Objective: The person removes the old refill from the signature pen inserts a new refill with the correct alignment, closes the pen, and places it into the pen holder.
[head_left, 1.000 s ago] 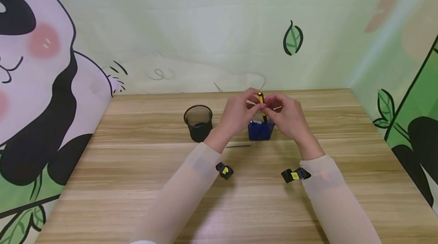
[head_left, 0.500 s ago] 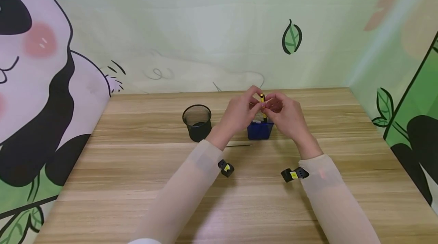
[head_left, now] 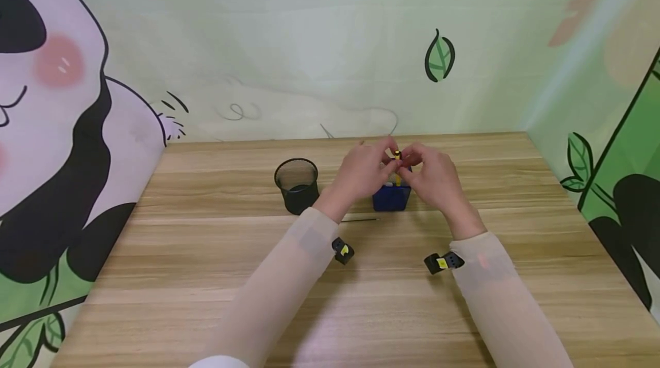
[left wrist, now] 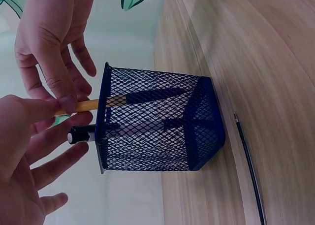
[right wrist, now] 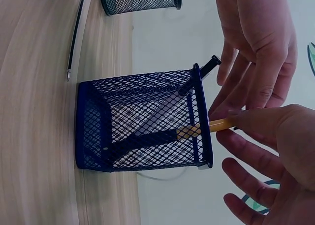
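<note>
My left hand (head_left: pixel 361 170) and right hand (head_left: pixel 435 176) meet above a blue mesh pen holder (head_left: pixel 392 200). Between their thumbs and fingers they pinch the upper part of a yellow pen (left wrist: pixel 89 105). The pen's dark lower end is inside the holder, as the right wrist view shows through the mesh. A second pen, pale with a black end (left wrist: pixel 81 134), leans in the same holder and pokes over the rim. Fingertips cover part of the yellow pen's top.
A thin dark pen refill (head_left: pixel 361 219) lies on the wooden table (head_left: pixel 206 276) in front of the holder. To the left stands a round black mesh cup (head_left: pixel 298 190). A wall with a painted panda (head_left: pixel 57 127) rises behind the table.
The yellow pen has gone down deeper into the blue holder, its top now lower between the hands. My left fingers have shifted slightly right and down with it.
</note>
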`<state>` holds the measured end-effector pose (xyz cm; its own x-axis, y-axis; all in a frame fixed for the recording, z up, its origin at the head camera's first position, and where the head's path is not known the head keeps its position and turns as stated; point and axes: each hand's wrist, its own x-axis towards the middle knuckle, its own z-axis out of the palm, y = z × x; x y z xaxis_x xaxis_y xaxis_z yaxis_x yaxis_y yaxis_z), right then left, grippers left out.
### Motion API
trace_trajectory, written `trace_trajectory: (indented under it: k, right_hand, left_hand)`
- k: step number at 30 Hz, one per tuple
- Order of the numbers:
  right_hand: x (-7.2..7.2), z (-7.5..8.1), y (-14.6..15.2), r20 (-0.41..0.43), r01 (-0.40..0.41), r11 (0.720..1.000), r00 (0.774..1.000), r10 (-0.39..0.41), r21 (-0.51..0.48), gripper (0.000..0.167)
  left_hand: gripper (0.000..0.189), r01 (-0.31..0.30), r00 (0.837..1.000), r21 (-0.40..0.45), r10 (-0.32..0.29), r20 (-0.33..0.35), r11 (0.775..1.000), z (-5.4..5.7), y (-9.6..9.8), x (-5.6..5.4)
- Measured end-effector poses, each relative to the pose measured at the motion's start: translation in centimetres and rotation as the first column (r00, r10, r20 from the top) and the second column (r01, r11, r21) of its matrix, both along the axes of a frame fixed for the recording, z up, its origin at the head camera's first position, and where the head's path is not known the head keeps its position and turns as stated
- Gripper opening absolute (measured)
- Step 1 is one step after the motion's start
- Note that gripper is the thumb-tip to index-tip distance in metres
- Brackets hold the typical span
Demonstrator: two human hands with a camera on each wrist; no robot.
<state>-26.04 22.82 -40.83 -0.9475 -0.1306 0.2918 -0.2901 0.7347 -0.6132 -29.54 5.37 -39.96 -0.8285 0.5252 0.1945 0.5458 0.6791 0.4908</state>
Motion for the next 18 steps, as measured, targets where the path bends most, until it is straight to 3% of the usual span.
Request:
trace_trajectory:
  k: [7, 18]
  right_hand:
    - [-0.11, -0.12, 0.03, 0.027, -0.004, 0.998, 1.000, 0.002, 0.060, 0.014]
    - [-0.06, -0.43, 0.06, 0.042, 0.010, 0.996, 0.999, -0.014, 0.092, 0.027]
  left_hand:
    - [0.014, 0.010, 0.999, -0.058, -0.013, -0.043, 0.998, -0.35, 0.05, -0.23]
    - [0.022, -0.002, 0.997, -0.113, -0.006, -0.072, 0.994, -0.70, 0.49, -0.73]
